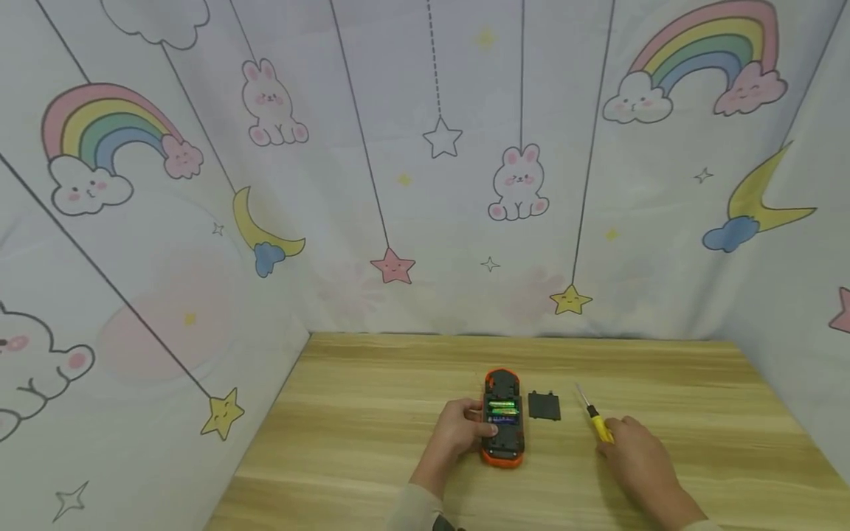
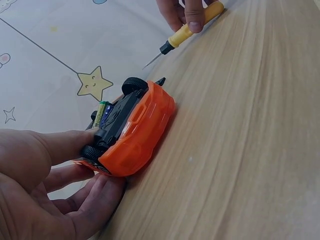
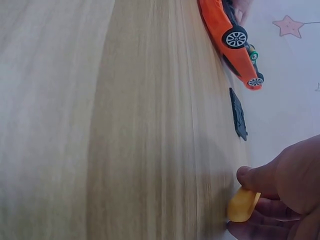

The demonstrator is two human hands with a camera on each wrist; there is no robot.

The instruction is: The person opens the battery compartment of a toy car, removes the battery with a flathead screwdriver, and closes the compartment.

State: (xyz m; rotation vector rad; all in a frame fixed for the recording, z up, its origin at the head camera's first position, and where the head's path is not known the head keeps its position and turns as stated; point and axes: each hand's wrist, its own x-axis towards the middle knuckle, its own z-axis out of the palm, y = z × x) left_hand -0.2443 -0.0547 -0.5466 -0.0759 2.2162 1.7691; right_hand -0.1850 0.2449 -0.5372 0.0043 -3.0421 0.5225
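An orange toy car (image 1: 502, 459) lies wheels-up on the table, its black underside showing an uncovered battery compartment with several batteries (image 1: 502, 411) in it. My left hand (image 1: 458, 428) grips the car from its left side, thumb across the underside and fingers along the body (image 2: 142, 132). In my right hand (image 1: 637, 453) is a screwdriver with a yellow handle (image 1: 603, 429), held by the handle, its thin metal tip pointing away from me and slightly left. Between car and screwdriver lies a black battery cover (image 1: 544, 406); the right wrist view shows it flat on the wood (image 3: 238, 114).
The wood-grain table (image 1: 345, 413) meets a pale fabric backdrop (image 1: 458, 310) at its back and sides. Rainbows, rabbits, moons and stars are printed on the cloth.
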